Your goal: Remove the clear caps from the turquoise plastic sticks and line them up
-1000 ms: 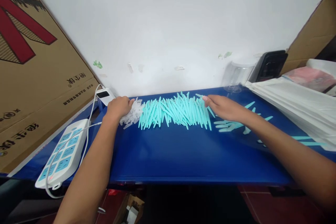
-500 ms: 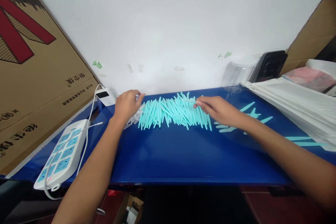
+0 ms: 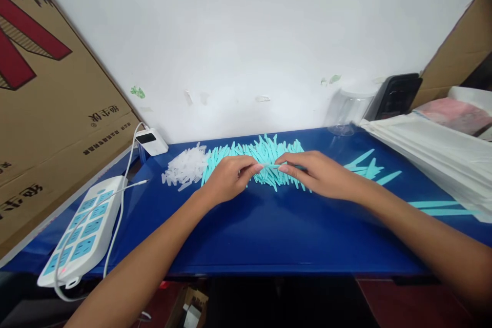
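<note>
My left hand (image 3: pixel 232 177) and my right hand (image 3: pixel 317 171) meet fingertip to fingertip above the table. Between them lies a slim turquoise stick (image 3: pixel 273 166), shaped like an eyebrow razor, held level in my right hand's pinch. My left thumb and finger pinch a small translucent cap (image 3: pixel 263 165) at its left end; my fingers partly cover it. Behind my hands spreads a pile of similar turquoise sticks (image 3: pixel 265 148). A heap of small translucent caps (image 3: pixel 188 164) lies to its left. More loose turquoise sticks (image 3: pixel 361 164) lie beyond my right wrist.
On the blue table (image 3: pixel 269 236), a white power strip (image 3: pixel 84 230) with a cable and a white device (image 3: pixel 151 142) stand left. A clear jar (image 3: pixel 348 113), a black object (image 3: pixel 397 95) and stacked white sheets (image 3: pixel 430 148) are right. A large carton (image 3: pixel 57 113) leans left.
My left hand has come right from the cap heap, and my right hand has moved slightly nearer with the stick. They were apart and now meet at the stick's left end.
</note>
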### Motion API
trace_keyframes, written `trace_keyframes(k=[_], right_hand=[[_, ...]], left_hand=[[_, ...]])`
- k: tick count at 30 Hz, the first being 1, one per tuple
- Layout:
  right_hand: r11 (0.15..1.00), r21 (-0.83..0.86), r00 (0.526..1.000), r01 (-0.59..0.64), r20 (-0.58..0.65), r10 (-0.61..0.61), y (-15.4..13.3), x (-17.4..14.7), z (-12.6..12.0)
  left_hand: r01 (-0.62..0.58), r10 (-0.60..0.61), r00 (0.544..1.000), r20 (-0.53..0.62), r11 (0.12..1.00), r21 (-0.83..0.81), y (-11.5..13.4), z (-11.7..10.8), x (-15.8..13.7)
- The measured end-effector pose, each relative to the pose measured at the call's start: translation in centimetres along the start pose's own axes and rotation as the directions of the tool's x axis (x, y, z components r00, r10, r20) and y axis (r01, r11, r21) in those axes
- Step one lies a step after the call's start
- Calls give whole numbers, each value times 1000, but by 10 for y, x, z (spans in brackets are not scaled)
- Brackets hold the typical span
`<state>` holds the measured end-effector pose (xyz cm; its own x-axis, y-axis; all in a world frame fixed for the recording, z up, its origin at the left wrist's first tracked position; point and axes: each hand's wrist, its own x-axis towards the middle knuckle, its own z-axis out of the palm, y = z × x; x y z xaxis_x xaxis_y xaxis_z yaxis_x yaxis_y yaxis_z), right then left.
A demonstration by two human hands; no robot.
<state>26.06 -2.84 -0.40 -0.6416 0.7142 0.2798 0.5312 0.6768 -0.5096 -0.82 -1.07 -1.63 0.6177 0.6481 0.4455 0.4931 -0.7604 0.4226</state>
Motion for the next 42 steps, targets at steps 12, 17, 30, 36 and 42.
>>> trace_keyframes(k=[12,17,30,36,42], right_hand=[[1000,-22,997,-18,72,19,-12,-4,9],[999,-49,999,-16,35,17,-14,-4,8],[989,-98,993,-114,15,116,10,-3,-11],[948,-129,949,-292,-159,271,28,1,-19],[843,-155,846,-514,-253,469,40,4,-15]], left_hand=[[-47,46,993,107,999,10,15,4,-2],[-60,55,992,113,997,38,17,3,-3],[83,-71,996,-50,945,315,-4,-10,-1],[188,-159,981,-112,919,347,-8,-15,0],[182,-164,983,-78,874,451,-6,-11,0]])
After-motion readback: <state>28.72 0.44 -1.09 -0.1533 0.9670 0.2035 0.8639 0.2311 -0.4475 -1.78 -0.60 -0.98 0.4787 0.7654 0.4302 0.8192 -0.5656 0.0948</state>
